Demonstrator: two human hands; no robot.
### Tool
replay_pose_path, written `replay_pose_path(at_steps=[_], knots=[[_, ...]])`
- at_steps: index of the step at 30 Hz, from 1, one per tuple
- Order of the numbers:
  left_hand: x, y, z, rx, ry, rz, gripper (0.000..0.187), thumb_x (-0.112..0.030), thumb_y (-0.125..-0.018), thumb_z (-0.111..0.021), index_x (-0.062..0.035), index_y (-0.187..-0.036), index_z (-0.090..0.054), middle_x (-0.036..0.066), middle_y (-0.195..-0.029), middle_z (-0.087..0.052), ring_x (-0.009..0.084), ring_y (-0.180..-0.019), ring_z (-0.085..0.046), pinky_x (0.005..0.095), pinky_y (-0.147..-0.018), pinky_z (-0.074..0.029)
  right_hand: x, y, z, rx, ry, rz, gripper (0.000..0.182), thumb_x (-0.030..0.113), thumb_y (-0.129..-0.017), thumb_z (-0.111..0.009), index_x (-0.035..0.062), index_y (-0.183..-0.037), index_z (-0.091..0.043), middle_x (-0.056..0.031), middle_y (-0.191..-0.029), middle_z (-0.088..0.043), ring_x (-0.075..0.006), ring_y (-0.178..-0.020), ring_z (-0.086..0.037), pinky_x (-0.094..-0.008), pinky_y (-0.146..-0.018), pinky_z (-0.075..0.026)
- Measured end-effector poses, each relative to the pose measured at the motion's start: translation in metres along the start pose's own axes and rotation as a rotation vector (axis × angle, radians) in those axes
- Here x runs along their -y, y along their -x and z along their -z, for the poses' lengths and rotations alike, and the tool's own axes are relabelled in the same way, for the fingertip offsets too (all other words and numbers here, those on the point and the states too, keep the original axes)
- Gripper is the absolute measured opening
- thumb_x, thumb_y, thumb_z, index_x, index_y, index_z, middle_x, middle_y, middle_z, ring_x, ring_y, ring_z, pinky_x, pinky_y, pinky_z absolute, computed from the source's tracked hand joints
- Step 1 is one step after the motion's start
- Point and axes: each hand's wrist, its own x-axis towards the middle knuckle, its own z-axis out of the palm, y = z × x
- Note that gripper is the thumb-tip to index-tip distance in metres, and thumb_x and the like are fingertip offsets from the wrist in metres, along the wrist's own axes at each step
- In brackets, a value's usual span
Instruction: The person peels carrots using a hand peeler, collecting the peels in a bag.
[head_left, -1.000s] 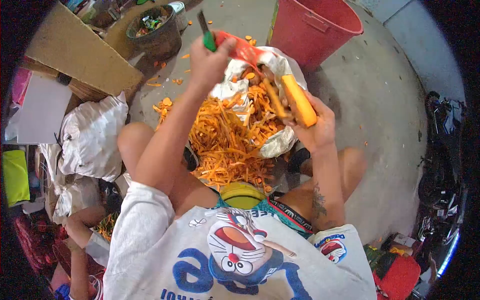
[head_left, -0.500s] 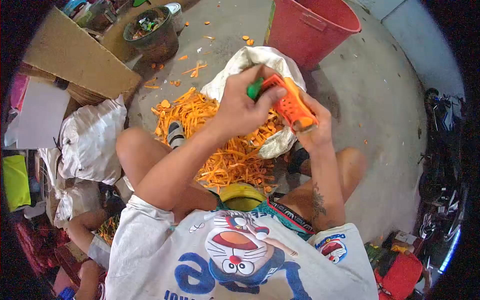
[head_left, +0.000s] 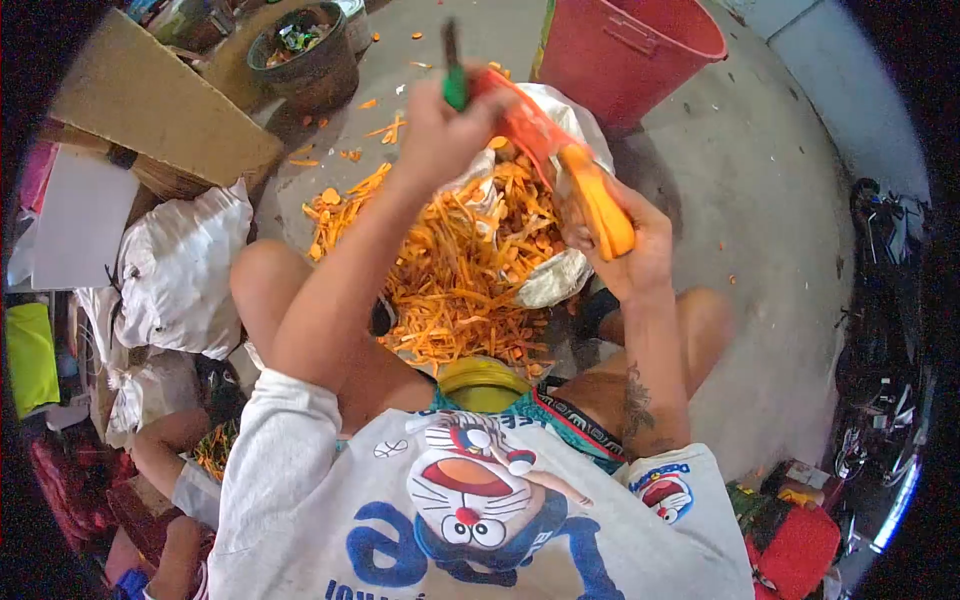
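Note:
My left hand is closed around an orange-red peeler, which is blurred by motion. A knife with a green handle sticks up from the same hand, its dark blade pointing away from me. In my closed right hand is a peeled orange carrot, tilted, with its far end beside the peeler. Beneath both hands lies a heap of carrot peelings and cut ends, partly on a white sack.
A red bin stands ahead on the right, a dark waste bucket ahead on the left. Cardboard and a filled white sack are at left. A yellow rounded object sits between my legs. Another person's limb shows lower left.
My left hand has moved up and left with the peeler and knife, off the carrot. The carrot, earlier mostly covered by the peeler, now shows along its length in my right hand.

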Motion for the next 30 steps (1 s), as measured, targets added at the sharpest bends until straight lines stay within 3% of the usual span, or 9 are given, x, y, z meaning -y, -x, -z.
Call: replay_pose_path(at_steps=[1,3,9,11,15,18,24,26,30], knots=[[0.0,-0.01,0.013,-0.116,-0.04,0.081,0.017,-0.019,-0.095,-0.071,-0.0032,-0.089,-0.067,-0.001,-0.076,-0.065,0.0042,-0.057,-0.053,0.0219,-0.05,-0.041,-0.001,0.0,0.0,-0.011,-0.02,0.001,0.043,0.031,-0.104,-0.046,-0.0008,-0.132,-0.057,-0.0092,-0.104,-0.068,-0.017,-0.078,-0.059,-0.0307,-0.065,-0.043],[0.0,-0.016,0.02,-0.251,-0.014,0.218,0.017,-0.019,-0.095,-0.071,-0.0032,-0.091,-0.067,-0.001,-0.075,-0.065,0.0042,-0.055,-0.053,0.0213,-0.047,-0.04,0.0,-0.001,-0.002,-0.039,-0.028,0.006,0.043,0.03,-0.104,-0.046,-0.0011,-0.132,-0.056,-0.0092,-0.101,-0.067,-0.017,-0.078,-0.059,-0.0309,-0.065,-0.043],[-0.035,0.023,-0.026,0.024,-0.139,-0.086,0.015,-0.015,-0.093,-0.073,-0.0018,-0.097,-0.068,0.001,-0.077,-0.066,0.0094,-0.072,-0.063,0.0275,-0.064,-0.051,0.0,0.001,-0.008,-0.22,-0.03,0.013,0.043,0.032,-0.105,-0.044,-0.0019,-0.129,-0.056,-0.0095,-0.095,-0.065,-0.0155,-0.072,-0.057,-0.0291,-0.064,-0.044],[-0.012,-0.001,0.0,-0.105,-0.024,0.097,0.014,-0.016,-0.093,-0.073,-0.0032,-0.096,-0.068,-0.001,-0.076,-0.066,0.0065,-0.066,-0.059,0.0247,-0.058,-0.047,-0.002,-0.002,0.019,0.197,-0.062,-0.048,0.043,0.033,-0.106,-0.044,-0.0016,-0.128,-0.057,-0.0102,-0.096,-0.067,-0.0164,-0.07,-0.058,-0.03,-0.064,-0.046],[-0.024,-0.003,0.006,-0.243,0.016,0.305,0.013,-0.013,-0.093,-0.071,-0.0001,-0.092,-0.069,0.001,-0.072,-0.068,0.0119,-0.063,-0.062,0.0284,-0.059,-0.049,0.002,-0.001,0.004,-0.054,0.036,-0.005,0.044,0.034,-0.105,-0.043,-0.0011,-0.127,-0.058,-0.0101,-0.093,-0.067,-0.0169,-0.071,-0.059,-0.0313,-0.064,-0.047],[-0.049,0.031,-0.043,-0.078,-0.013,-0.108,0.014,-0.012,-0.095,-0.069,0.0007,-0.091,-0.069,0.001,-0.07,-0.067,0.0113,-0.064,-0.064,0.0284,-0.059,-0.051,-0.001,-0.004,0.003,-0.091,0.041,0.04,0.044,0.035,-0.105,-0.043,0.0005,-0.128,-0.058,-0.0099,-0.092,-0.067,-0.016,-0.071,-0.058,-0.0302,-0.064,-0.046],[-0.004,-0.016,0.016,-0.226,-0.056,0.118,0.016,-0.019,-0.096,-0.07,-0.0035,-0.095,-0.065,-0.002,-0.076,-0.065,0.0047,-0.059,-0.055,0.0224,-0.051,-0.043,-0.001,0.001,0.013,0.072,-0.091,0.042,0.044,0.026,-0.104,-0.046,-0.0029,-0.135,-0.055,-0.0137,-0.123,-0.067,-0.0221,-0.107,-0.066,-0.0351,-0.089,-0.054],[-0.019,-0.004,0.001,-0.203,0.115,0.173,0.017,-0.019,-0.096,-0.071,-0.0031,-0.096,-0.064,-0.001,-0.075,-0.065,0.0061,-0.061,-0.058,0.0232,-0.053,-0.046,0.003,0.002,0.012,0.056,0.013,0.013,0.046,0.035,-0.104,-0.045,-0.0002,-0.132,-0.056,-0.0083,-0.092,-0.066,-0.0155,-0.07,-0.056,-0.0286,-0.061,-0.044],[-0.031,0.023,-0.034,-0.04,0.025,-0.002,0.015,-0.015,-0.096,-0.07,-0.001,-0.099,-0.065,0.0,-0.075,-0.065,0.0093,-0.067,-0.062,0.0261,-0.061,-0.051,0.005,0.005,-0.016,-0.257,0.038,0.063,0.043,0.034,-0.104,-0.046,-0.0004,-0.128,-0.057,-0.0084,-0.091,-0.064,-0.0141,-0.067,-0.052,-0.0265,-0.058,-0.041]])
